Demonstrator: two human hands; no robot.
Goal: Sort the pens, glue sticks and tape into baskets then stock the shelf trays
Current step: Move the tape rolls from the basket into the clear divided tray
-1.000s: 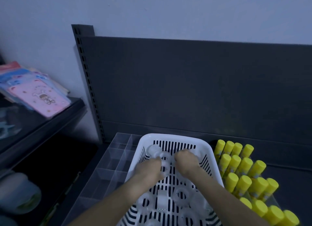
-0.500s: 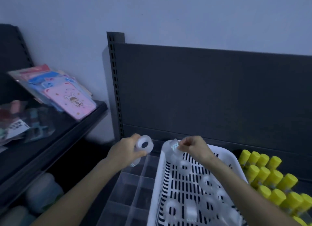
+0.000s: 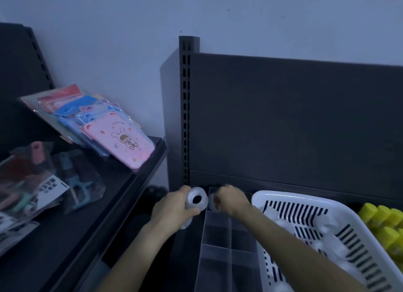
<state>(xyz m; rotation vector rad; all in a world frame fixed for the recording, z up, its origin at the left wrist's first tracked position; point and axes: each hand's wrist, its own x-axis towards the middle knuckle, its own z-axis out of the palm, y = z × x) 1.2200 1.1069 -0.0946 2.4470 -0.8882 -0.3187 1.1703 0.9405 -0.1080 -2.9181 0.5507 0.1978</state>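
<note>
Above the far end of the clear divided tray (image 3: 218, 248), my hands sit close together without touching. My left hand (image 3: 172, 208) grips a roll of tape (image 3: 196, 199), its hole turned toward me. My right hand (image 3: 230, 199) is curled round a second roll (image 3: 212, 202), blurred and mostly hidden. Just right of the tray stands the white basket (image 3: 283, 195) holding more tape rolls (image 3: 281, 223), with yellow glue sticks (image 3: 383, 217) beyond it. Packaged cards (image 3: 117, 139) lean on the dark shelf (image 3: 109, 204) to my left.
</note>
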